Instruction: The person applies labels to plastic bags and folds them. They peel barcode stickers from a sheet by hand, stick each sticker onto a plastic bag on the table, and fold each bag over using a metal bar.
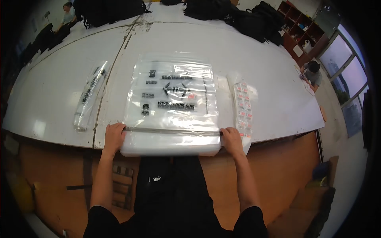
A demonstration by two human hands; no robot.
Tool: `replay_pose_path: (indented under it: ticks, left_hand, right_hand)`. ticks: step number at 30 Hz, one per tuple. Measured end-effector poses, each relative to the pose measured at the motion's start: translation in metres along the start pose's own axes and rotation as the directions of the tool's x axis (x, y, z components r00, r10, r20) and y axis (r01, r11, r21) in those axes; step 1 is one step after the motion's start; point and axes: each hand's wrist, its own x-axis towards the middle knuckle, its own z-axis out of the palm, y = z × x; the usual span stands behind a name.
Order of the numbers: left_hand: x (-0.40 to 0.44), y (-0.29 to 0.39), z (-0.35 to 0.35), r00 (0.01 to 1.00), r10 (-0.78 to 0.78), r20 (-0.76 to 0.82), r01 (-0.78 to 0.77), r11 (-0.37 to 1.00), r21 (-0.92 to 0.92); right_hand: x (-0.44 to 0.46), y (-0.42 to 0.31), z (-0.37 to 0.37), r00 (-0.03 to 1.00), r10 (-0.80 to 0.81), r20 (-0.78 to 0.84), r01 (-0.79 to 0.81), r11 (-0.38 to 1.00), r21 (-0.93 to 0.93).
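A clear plastic bag (170, 115), or a stack of such bags, lies flat on the table before me, printed with a black logo and lettering. Its near end hangs past the table's edge. My left hand (115, 135) is closed on the left side of the bag, close to the table's front edge. On the opposite side, my right hand (232, 139) grips the bag at about the same height. Both thumbs are partly hidden. A strip of stickers with red print (243, 109) runs just beyond my right hand.
Left of the bag lies a folded clear plastic bag (91, 97) on the white table (51, 99). Black backpacks (254, 20) are piled along the far side. One person (312, 73) sits at the right; another person (68, 15) is at the far left. A brown shelf (303, 29) stands behind.
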Motion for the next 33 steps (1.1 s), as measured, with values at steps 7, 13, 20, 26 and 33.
replay_pose_path:
  ticks: [7, 13, 20, 26, 33]
  left_hand:
    - [-0.001, 0.002, -0.012, 0.999, 0.042, -0.013, -0.044, 0.994, -0.095]
    - [-0.013, -0.001, -0.018, 0.998, -0.009, 0.070, 0.023, 0.979, -0.204]
    - [-0.046, 0.013, -0.047, 0.994, 0.061, 0.096, -0.044, 0.984, -0.171]
    - [-0.115, 0.038, -0.103, 0.827, -0.152, 0.541, 0.327, 0.913, -0.244]
    - [-0.083, 0.029, -0.126, 0.839, -0.113, 0.532, 0.383, 0.817, -0.432]
  right_hand:
    - [-0.006, -0.015, -0.017, 0.997, -0.003, -0.073, 0.002, 1.000, -0.007]
    - [-0.026, -0.018, -0.027, 0.997, 0.066, -0.034, -0.061, 0.991, 0.117]
    - [-0.057, -0.032, -0.040, 0.993, 0.111, 0.036, -0.115, 0.984, 0.139]
    - [-0.106, -0.057, -0.069, 0.918, 0.166, 0.360, -0.259, 0.939, 0.226]
    - [-0.075, -0.035, -0.087, 0.981, 0.148, 0.124, -0.186, 0.894, 0.409]
